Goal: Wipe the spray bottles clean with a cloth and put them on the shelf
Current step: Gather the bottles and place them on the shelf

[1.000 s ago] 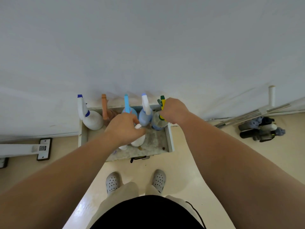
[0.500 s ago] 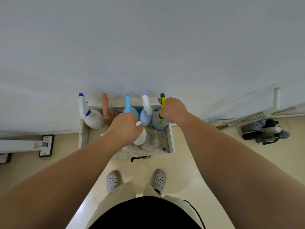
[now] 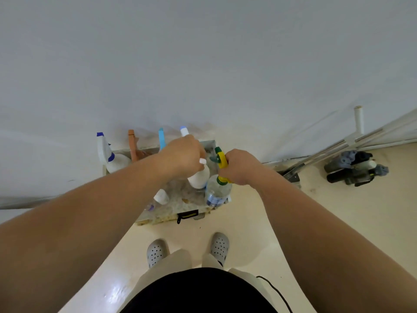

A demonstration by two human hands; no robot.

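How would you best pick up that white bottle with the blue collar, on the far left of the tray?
Grip the white bottle by its narrow neck, just above the blue collar, coming from above. It stands upright against the tray corner, and its round belly looks too wide for fingers to close around.

Left hand covers most of the light-blue sprayer and white-nozzled sprayer. Left forearm hides part of the tray. Dark objects at right too blurred to identify.

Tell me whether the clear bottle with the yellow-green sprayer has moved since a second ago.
Yes. The right hand has lifted the clear bottle from the tray's back corner toward its front edge.
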